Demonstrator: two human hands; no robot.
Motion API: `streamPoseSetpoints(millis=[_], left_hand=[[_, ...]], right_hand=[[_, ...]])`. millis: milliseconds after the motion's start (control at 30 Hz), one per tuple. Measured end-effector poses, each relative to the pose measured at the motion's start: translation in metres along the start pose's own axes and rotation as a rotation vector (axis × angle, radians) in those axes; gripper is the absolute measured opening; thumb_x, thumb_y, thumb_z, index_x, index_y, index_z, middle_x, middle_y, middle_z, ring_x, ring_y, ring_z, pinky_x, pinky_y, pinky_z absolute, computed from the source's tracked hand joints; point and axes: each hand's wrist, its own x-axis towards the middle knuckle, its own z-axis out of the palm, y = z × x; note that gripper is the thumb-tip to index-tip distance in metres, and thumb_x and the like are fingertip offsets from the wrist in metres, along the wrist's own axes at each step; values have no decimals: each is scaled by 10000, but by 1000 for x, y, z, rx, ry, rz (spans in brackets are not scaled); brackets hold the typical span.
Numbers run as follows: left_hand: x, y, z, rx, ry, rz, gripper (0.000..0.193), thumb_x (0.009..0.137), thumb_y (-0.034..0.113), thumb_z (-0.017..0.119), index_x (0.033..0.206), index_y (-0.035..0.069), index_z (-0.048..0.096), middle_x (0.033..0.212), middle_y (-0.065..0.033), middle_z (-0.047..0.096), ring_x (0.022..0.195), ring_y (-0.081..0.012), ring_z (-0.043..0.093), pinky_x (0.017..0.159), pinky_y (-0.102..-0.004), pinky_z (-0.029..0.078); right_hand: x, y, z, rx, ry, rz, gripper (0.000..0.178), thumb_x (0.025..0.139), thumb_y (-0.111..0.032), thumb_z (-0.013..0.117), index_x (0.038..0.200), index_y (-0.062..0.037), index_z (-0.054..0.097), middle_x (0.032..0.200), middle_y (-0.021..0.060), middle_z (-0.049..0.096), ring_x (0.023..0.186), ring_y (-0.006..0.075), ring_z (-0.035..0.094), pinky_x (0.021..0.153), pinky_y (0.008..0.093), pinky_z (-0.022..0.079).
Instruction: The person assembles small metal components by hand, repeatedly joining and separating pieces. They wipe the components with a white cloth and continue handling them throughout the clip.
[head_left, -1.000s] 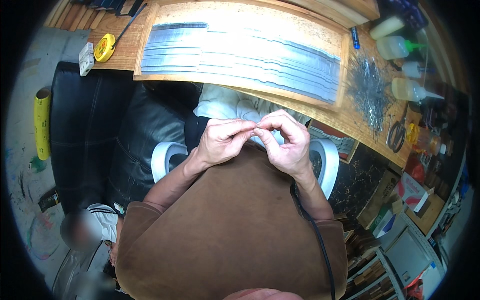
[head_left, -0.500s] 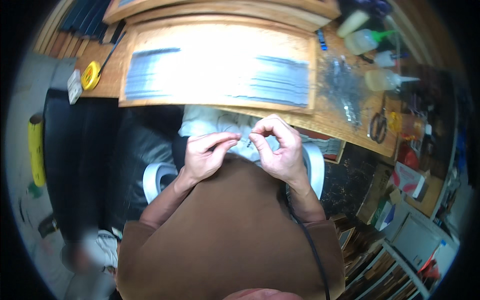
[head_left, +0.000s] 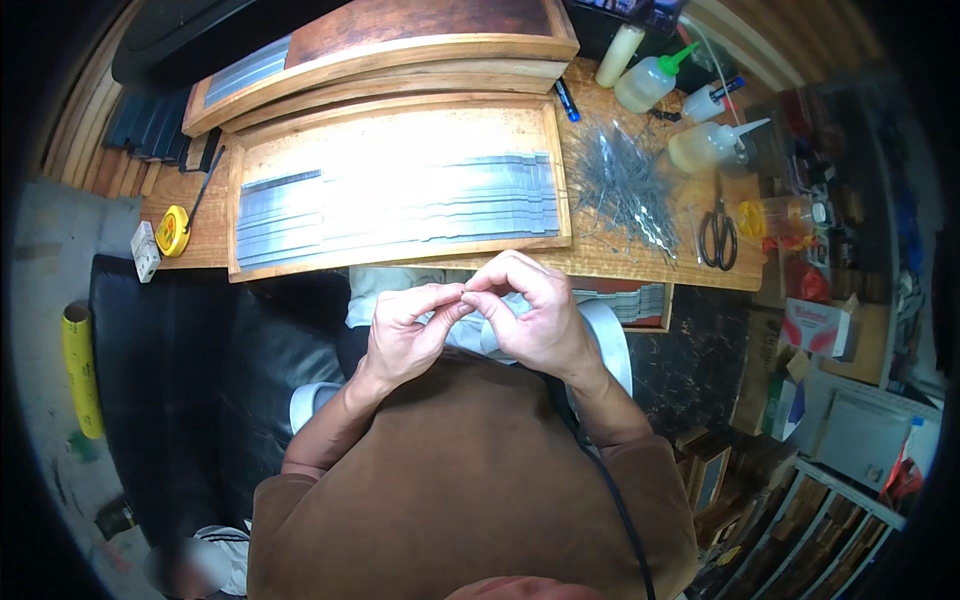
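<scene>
Gray strips (head_left: 280, 220) lie just beyond my hands in the wooden tray (head_left: 562, 190) on the table (head_left: 210, 230), rows running left to right, right hand (head_left: 530, 305) nearer. It and my left hand (head_left: 405, 330) pinch fingertip to fingertip; what's between, I can't tell.

Left hand (head_left: 405, 335) touching right hand (head_left: 537, 318), near wooden tray (head_left: 400, 257).

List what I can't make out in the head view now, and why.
Head view:
Anything between the left hand and right hand: too small, covered by fingers.
Middle of the grey strips: washed out by glare.
Far side of the upper tray: cut off by the top edge.
</scene>
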Motion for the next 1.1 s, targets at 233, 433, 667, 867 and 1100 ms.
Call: streamPoseSetpoints(millis=[233, 433, 667, 867, 1100], left_hand=[[23, 4, -11, 342, -31, 348, 309, 818, -85, 785, 1107, 21, 757, 866, -134, 736, 718, -294, 700, 664, -356, 560], [34, -5, 0, 343, 42, 324, 276, 829, -97, 762, 1074, 29, 759, 856, -119, 729, 730, -279, 705, 677, -348, 561], [30, 2, -7, 225, -53, 158, 222, 896, -44, 767, 1112, 7, 765, 901, -142, 757, 792, -261, 757, 720, -315, 581], [3, 7, -9, -34, -142, -118, 101, 941, 8, 774, 1016, -58, 761, 871, -105, 777, 767, -138, 735, 722, -274, 590], [-36, -22, -6, -372, -237, -513, 145, 1038, 70, 692, 1118, -40, 741, 917, -72, 770, 847, -119, 727, 739, -272, 591]], right_hand=[[8, 3, 0, -27, 84, -300, 152, 839, 52, 815, 962, -5, 748, 888, 114, 720, 814, 229, 709, 728, 319, 562], [15, 14, -1, -72, 117, -269, 146, 843, 67, 802, 964, -2, 756, 901, 112, 713, 811, 223, 700, 723, 319, 562], [13, 9, 4, -72, 154, -275, 112, 856, 54, 795, 940, 7, 738, 884, 113, 705, 772, 211, 687, 693, 306, 549], [-12, 18, 20, 38, 125, -73, 53, 903, 21, 771, 918, 16, 721, 846, 98, 684, 691, 170, 664, 626, 297, 530], [-35, 44, 42, 150, 95, 127, 125, 978, -82, 761, 967, 38, 730, 840, 94, 686, 630, 119, 654, 555, 272, 512]])
